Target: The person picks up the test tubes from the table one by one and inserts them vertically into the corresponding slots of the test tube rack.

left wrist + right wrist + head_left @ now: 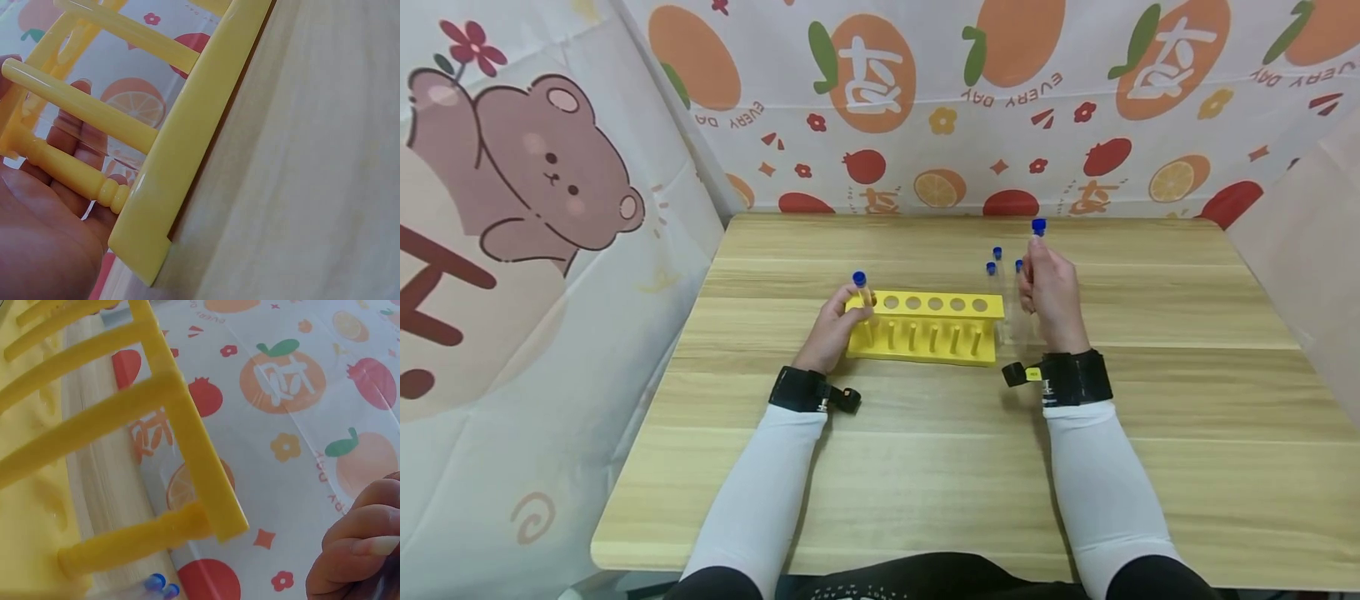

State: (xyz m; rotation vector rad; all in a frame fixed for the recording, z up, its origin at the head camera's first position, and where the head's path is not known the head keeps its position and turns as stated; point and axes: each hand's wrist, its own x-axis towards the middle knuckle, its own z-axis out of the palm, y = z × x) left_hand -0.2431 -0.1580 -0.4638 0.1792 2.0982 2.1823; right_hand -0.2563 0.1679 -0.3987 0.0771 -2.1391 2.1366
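My left hand (826,335) grips the left end of a yellow test tube rack (923,355), its thumb at the front of the top plate. In the left wrist view, fingers (94,134) curl behind the rack's end post. A blue-capped test tube (860,280) stands upright in the leftmost hole, beside that thumb; the other holes of the front row hold nothing. Right of the rack, my right hand (1056,298) is raised and pinches another blue-capped test tube (1038,226), cap upward. Most of this tube is hidden by the hand.
Just beyond the rack's right end are three more blue-capped tubes (997,253), their clear bodies faint and partly behind the right hand. Everything rests on a wooden table (925,483). A fruit-printed cloth (940,142) hangs behind the table's far edge.
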